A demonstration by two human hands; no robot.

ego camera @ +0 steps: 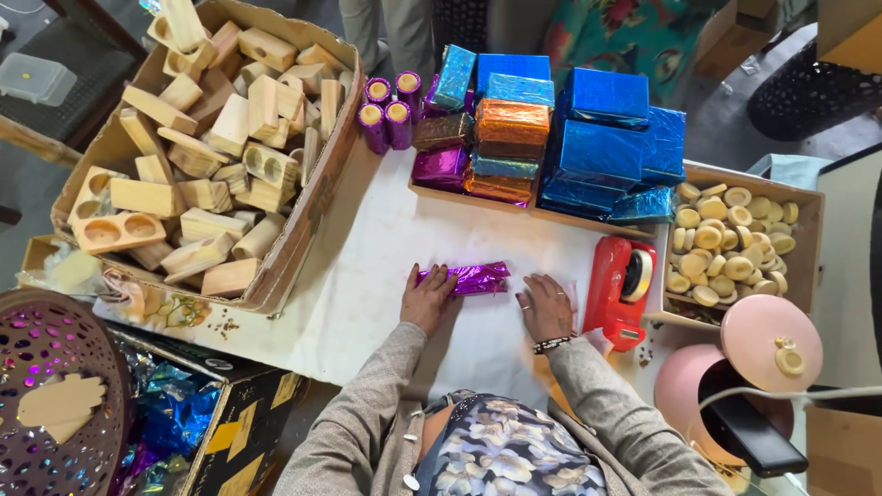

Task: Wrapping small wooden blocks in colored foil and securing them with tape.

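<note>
Your left hand presses its fingers down on the left end of a purple foil-wrapped block, shiny and crinkled, lying flat on the white cloth. Your right hand lies flat and open on the cloth at the block's 4 o'clock, holding nothing. A red tape dispenser sits at your right hand's 2 o'clock.
</note>
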